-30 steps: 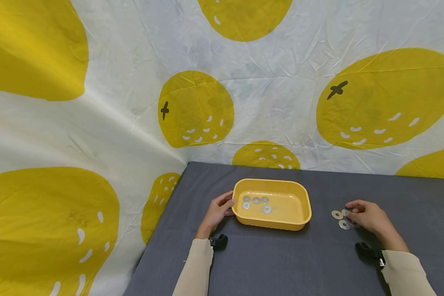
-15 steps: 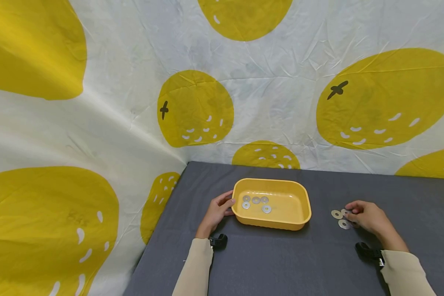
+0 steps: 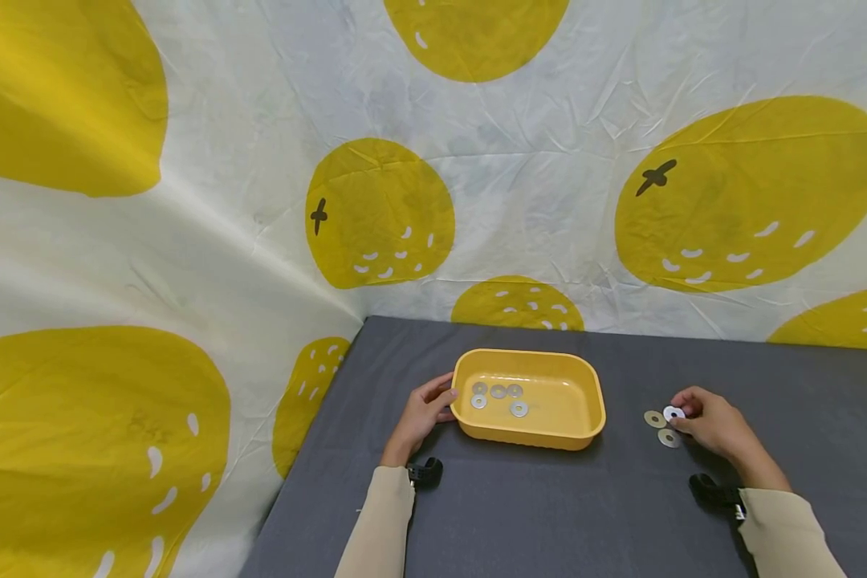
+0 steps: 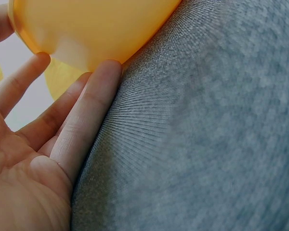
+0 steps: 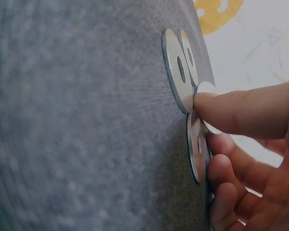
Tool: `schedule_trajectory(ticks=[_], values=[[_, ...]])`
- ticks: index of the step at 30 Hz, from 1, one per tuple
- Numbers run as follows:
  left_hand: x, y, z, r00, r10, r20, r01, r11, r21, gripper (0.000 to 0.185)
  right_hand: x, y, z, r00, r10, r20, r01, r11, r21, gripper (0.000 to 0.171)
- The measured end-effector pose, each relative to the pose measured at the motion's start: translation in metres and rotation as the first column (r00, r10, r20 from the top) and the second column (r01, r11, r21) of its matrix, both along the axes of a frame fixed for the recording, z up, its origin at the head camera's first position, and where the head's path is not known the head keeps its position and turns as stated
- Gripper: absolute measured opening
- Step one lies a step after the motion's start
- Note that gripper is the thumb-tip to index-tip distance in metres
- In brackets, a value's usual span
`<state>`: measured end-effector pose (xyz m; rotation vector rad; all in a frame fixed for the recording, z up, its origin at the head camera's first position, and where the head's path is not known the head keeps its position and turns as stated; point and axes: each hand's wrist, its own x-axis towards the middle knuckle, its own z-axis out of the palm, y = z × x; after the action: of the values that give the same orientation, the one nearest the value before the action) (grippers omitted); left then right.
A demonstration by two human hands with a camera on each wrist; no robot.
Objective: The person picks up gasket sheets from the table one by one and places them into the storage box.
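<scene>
A yellow plastic tray (image 3: 527,433) rests on the table, with several metal washers (image 3: 518,409) lying flat in its left half. My left hand (image 3: 421,416) holds the tray's left end, thumb at the rim and fingertips against the outer wall (image 4: 82,33). To the right of the tray, my right hand (image 3: 715,421) pinches a washer (image 3: 673,413), which is tilted up and catches the light. Three more washers lie on the cloth around these fingers: one large washer (image 5: 176,70), another behind it (image 5: 188,55), and one (image 5: 197,149) nearer the curled fingers, hidden by the hand in the head view.
Dark grey cloth (image 3: 542,514) covers the table. A white curtain with yellow fruit prints (image 3: 527,201) hangs along the back and left edges. A black camera band sits on each wrist, the right one (image 3: 715,491) close above the cloth.
My right thumb and fingers have tilted one washer up off the cloth, and it now shows brightly. The left hand and tray have stayed put.
</scene>
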<state>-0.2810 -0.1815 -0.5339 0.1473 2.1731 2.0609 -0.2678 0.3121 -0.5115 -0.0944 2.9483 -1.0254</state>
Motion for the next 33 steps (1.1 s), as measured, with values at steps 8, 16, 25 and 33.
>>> schedule_trajectory(ticks=[8,16,25,33], values=[[0.000,0.000,-0.002,1.000,-0.001,-0.002,0.001,1.000,-0.002,0.048,0.001,0.001,-0.002,1.000,0.023,-0.003,-0.023,1.000,0.015,0.030],[0.001,0.001,-0.001,1.000,0.007,-0.005,-0.007,1.000,-0.010,0.049,0.003,-0.001,0.003,0.999,0.024,0.039,-0.023,0.999,-0.027,0.035],[0.003,0.000,0.001,1.000,0.004,-0.007,-0.004,1.000,0.001,0.050,0.008,-0.003,0.005,0.999,0.016,0.028,-0.011,0.984,-0.179,0.037],[0.003,0.000,-0.001,1.000,0.004,-0.010,-0.004,1.000,-0.004,0.050,0.009,-0.004,0.012,0.998,0.002,0.067,0.016,0.966,-0.258,0.052]])
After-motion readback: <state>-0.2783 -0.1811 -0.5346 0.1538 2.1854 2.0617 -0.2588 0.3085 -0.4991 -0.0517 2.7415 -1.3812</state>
